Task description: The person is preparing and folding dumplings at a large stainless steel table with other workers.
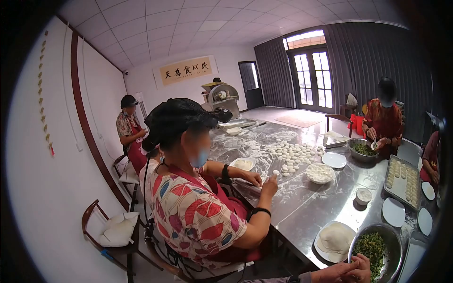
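Your hands point(348, 272): pressed together at the tabletop's point(302, 203) near edge, apparently folding something; contents hidden. Filling bowl point(377, 252) just beside, wrapper plate point(334, 240) left of it, both within reach.

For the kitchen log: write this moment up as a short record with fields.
setting: long steel table dusted with flour, several people seated around it
wearer's hands: hands together at the bottom edge, beside the bowl of chopped greens; left and right cannot be told apart
near the hands: plate of round wrappers
co-worker: person in patterned shirt pinches a dough piece
further along: dough pieces, tray of dumplings
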`<state>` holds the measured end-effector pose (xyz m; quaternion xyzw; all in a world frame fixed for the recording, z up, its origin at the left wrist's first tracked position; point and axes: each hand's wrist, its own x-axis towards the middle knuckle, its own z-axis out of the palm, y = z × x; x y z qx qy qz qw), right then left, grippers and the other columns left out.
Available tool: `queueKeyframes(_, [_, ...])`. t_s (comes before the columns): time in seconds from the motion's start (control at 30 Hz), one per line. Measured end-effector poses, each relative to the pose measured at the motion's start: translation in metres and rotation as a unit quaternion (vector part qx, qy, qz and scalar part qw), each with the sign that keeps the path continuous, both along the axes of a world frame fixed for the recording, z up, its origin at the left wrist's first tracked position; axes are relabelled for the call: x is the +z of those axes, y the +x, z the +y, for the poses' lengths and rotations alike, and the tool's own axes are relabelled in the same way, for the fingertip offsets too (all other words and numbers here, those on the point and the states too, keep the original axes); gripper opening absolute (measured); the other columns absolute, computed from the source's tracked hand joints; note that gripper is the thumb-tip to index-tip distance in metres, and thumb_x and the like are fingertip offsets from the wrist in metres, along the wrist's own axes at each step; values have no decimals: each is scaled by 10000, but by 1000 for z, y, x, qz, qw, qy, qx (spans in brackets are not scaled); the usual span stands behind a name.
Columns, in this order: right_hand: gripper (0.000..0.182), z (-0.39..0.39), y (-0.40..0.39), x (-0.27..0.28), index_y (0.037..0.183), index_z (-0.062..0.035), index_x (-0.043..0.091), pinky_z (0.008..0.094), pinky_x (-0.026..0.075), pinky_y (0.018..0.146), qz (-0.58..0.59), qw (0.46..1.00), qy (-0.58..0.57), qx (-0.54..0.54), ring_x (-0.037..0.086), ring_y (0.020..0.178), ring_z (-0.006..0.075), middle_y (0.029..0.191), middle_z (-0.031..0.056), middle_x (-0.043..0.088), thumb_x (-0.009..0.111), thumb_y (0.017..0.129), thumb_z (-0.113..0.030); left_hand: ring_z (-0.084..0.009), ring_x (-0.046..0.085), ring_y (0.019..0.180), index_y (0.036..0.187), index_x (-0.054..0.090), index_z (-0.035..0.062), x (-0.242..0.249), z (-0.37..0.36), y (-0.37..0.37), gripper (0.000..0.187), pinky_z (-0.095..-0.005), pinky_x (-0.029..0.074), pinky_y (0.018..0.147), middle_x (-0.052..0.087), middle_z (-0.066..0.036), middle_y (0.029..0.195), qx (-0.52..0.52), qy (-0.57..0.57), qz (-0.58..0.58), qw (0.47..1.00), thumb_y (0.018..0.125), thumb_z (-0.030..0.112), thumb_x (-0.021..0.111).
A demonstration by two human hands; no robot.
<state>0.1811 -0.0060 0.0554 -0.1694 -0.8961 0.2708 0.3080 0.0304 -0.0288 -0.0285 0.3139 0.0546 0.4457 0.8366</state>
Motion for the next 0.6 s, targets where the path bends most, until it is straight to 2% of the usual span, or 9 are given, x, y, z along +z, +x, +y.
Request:
queueKeyframes(0.1, [138, 0, 0, -2, 794, -49, 674, 423, 347, 979, 6, 1000, 1, 0, 435, 1189, 369, 1183, 188, 552, 723, 676, -104, 18, 403, 649, 1055, 487, 111, -9, 1, 6, 370, -131, 297, 499, 431, 82, 786, 19, 16, 1, 1000, 946, 456, 407])
queueKeyframes(0.2, [138, -1, -1, -2, 794, -59, 667, 429, 356, 974, 6, 1000, 13, -3, 449, 1177, 370, 1175, 176, 562, 725, 690, -128, 8, 436, 691, 1047, 498, 104, 11, -10, 7, 360, -138, 336, 534, 455, 75, 815, 78, -76, 33, 993, 951, 441, 411])
queueKeyframes(0.3, [121, 0, -3, -8, 794, -76, 658, 442, 361, 971, -1, 998, 62, -3, 462, 1164, 369, 1171, 169, 567, 702, 724, -164, -4, 460, 728, 1056, 501, 102, 18, -14, 7, 357, -144, 358, 563, 486, 65, 854, 73, -65, 34, 995, 951, 432, 417])
queueKeyframes(0.4, [99, 3, -3, -9, 785, -87, 647, 451, 363, 966, 0, 996, 93, 9, 471, 1157, 368, 1171, 171, 567, 671, 756, -179, -21, 489, 766, 1107, 500, 94, 15, -13, 4, 333, -153, 388, 600, 518, 51, 909, 88, -21, 89, 992, 966, 385, 421])
queueKeyframes(0.43, [94, 2, -3, -8, 782, -89, 644, 452, 364, 965, 2, 996, 91, 6, 473, 1156, 366, 1167, 170, 571, 663, 762, -179, -95, 520, 792, 1132, 509, 85, 10, -11, 2, 295, -209, 403, 654, 554, -3, 897, 205, 141, 215, 944, 965, 304, 405])
queueKeyframes(0.47, [91, 2, -3, -6, 779, -91, 640, 453, 364, 963, 4, 996, 89, 4, 474, 1155, 365, 1163, 169, 574, 655, 769, -180, -169, 552, 817, 1157, 517, 76, 4, -8, 0, 276, -264, 418, 708, 591, -57, 886, 311, 296, 328, 841, 963, 224, 389])
queueKeyframes(0.5, [90, 2, -3, -6, 777, -90, 638, 452, 365, 962, 2, 996, 91, 8, 475, 1155, 365, 1157, 168, 578, 651, 770, -179, -243, 584, 843, 1182, 526, 67, -2, -6, -2, 279, -320, 433, 763, 627, -112, 874, 399, 433, 422, 689, 961, 143, 373])
queueKeyframes(0.57, [90, 3, -2, -7, 772, -87, 634, 449, 367, 960, -3, 995, 96, 16, 476, 1155, 364, 1145, 165, 587, 644, 773, -177, -263, 582, 839, 1166, 545, 62, 41, -21, -1, 317, -341, 434, 769, 624, -135, 865, 314, 327, 357, 817, 908, 50, 362])
queueKeyframes(0.6, [96, 3, -2, -8, 772, -84, 634, 449, 366, 961, -4, 995, 97, 16, 476, 1156, 363, 1142, 162, 590, 641, 774, -179, -269, 582, 837, 1140, 560, 55, 47, -23, -1, 323, -346, 434, 770, 622, -142, 861, 295, 318, 348, 831, 889, 19, 359])
